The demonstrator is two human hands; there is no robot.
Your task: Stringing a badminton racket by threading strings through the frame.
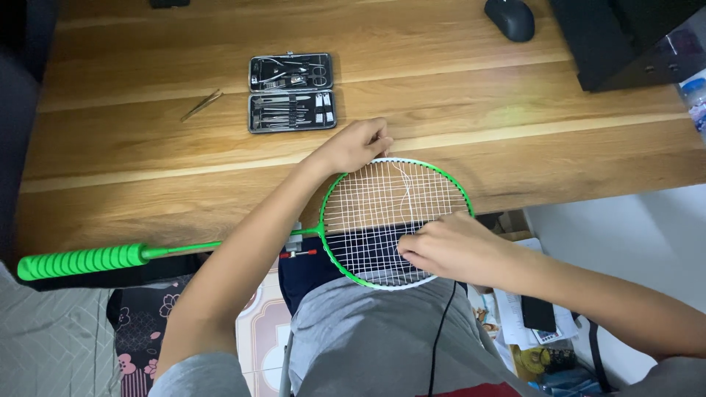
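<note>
Left hand (357, 145) sits at the far rim of the racket head, its fingers curled together and pinching at the frame or a string end there; which of the two I cannot tell. Right hand (450, 248) lies on the string bed at the near right side of the head, fingers bent and pressed onto the strings, seemingly nipping one between the fingertips. Beneath them stretches the wooden surface (441, 81), broad and plank-grained, its near edge running under the racket head. Across that edge lies the green badminton racket (346, 213), its oval head half over the surface and half over the person's lap, its thin shaft leading left to the ribbed green grip (81, 261) at the surface's near left edge. A loose white string (403, 184) strays crookedly across the upper part of the string bed. Further back on the surface an open manicure tool case (291, 92) lies flat, both halves showing rows of small metal tools. A black computer mouse (510, 18) rests near the far right edge. Just left of the case lies a pair of slim tweezers (201, 105), apart from it.
</note>
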